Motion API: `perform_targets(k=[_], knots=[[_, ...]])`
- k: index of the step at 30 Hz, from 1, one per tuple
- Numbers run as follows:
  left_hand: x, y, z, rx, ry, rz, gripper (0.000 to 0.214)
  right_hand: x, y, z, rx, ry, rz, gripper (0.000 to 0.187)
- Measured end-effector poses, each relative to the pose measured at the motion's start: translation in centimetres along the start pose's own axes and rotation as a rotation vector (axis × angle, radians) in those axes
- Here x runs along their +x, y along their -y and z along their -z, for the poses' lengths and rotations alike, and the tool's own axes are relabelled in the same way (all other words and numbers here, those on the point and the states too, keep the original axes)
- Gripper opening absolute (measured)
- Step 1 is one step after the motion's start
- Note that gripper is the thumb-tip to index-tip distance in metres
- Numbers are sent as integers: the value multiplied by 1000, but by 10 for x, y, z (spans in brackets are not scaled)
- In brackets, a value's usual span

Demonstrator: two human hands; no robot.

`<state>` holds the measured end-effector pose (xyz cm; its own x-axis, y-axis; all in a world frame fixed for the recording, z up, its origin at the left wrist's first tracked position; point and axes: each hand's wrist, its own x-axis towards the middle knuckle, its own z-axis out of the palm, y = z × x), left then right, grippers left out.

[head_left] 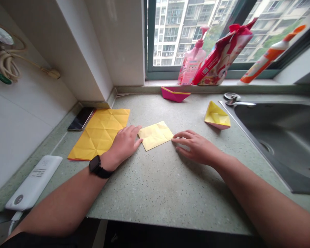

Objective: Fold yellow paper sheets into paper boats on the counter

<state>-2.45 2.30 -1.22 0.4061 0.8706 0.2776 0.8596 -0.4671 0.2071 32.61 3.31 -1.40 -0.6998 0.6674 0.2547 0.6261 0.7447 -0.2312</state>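
Observation:
A pale yellow folded sheet of paper [155, 135] lies flat on the speckled counter between my hands. My left hand [127, 140] rests at its left edge, thumb and fingers apart, with a black smartwatch [95, 165] on the wrist. On the other side, my right hand [192, 146] has its fingers spread, and the fingertips touch the paper's right corner. Partly under my left hand sits a stack of creased orange-yellow paper [98, 134]. A pink paper boat [174, 94] stands by the back ledge; a yellow-and-pink paper boat [217, 117] is beyond my right hand.
A phone [81, 119] and a white power bank [34, 182] with cables lie at the left. The steel sink [281, 144] is on the right. On the window sill stand a pink pump bottle [192, 65], a red bag [222, 57] and an orange-and-white bottle [265, 60].

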Motion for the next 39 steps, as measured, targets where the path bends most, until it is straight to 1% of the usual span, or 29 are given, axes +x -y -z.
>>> perform_targets(k=[5,9,12,16,18,20,21,22,24,26,27,29,30,32,34,36,39], knots=[[4,-3,5,-157,-113,9,34,0,-2,-3,12,16,4,33],[5,-9,14,-231,-209,54,30,0,-1,-7,15,32,14,43],[6,-10,18,-361,-257,139,28,0,1,-9,8,25,10,51],[10,-4,18,-655,-258,316,27,0,2,-6,11,-32,-14,55],[12,-1,17,-718,-326,351,24,1,1,-6,3,-74,-33,55],[12,-2,17,-711,-441,301,21,1,0,-6,-14,-125,-53,57],[11,-3,18,-687,-506,237,20,1,0,-6,-23,-157,-63,59],[9,-6,19,-649,-563,149,20,1,0,-6,-31,-193,-70,62],[4,-15,22,-527,-629,-75,22,2,2,-6,-39,-267,-76,68],[-3,-26,24,-374,-532,-313,26,4,7,-4,-36,-331,-67,79],[-7,-32,24,-322,-479,-405,31,4,10,-3,-33,-358,-57,85],[-12,-41,22,-319,-325,-533,47,5,17,-1,-29,-391,-30,97],[-14,-43,20,-334,-234,-567,56,6,20,-1,-27,-398,-15,101],[-15,-44,15,-354,-67,-571,65,6,24,-2,-19,-384,16,103],[-14,-39,9,-354,62,-534,67,5,24,-4,-17,-322,54,95],[-12,-31,5,-361,149,-467,68,4,22,-6,-19,-236,96,79],[-9,-20,1,-342,214,-394,63,4,20,-8,-2,-150,173,43]])
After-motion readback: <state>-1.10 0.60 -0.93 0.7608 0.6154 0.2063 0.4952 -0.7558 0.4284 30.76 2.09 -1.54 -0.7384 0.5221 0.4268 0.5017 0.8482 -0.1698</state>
